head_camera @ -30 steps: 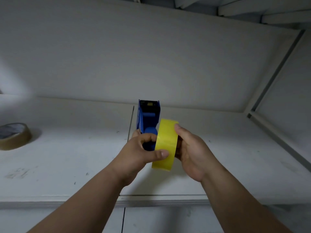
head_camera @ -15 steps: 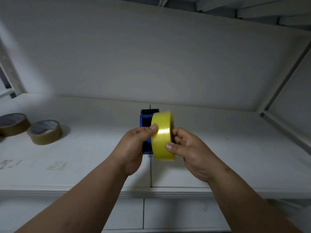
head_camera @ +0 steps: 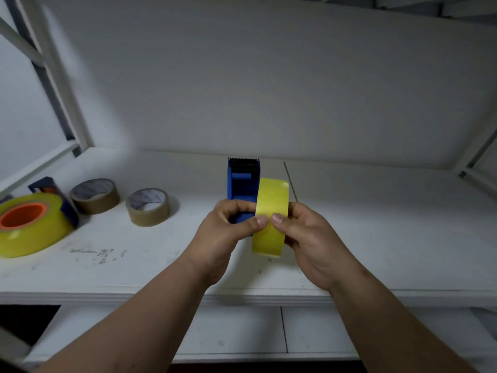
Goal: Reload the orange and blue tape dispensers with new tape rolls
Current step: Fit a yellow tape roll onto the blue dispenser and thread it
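Above the middle of the white desk [head_camera: 376,238], the left hand [head_camera: 223,232] grips the blue tape dispenser [head_camera: 242,184], fingers curled round its near end, toothed edge pointing toward the back wall. The right hand [head_camera: 309,238] holds a yellow tape roll [head_camera: 271,211] on edge, just beside the dispenser's right side, with both thumbs pressed on its outer band. Near the desk's left edge lie a larger yellow roll with an orange core [head_camera: 29,224] and two brown tape rolls [head_camera: 94,195] [head_camera: 148,207].
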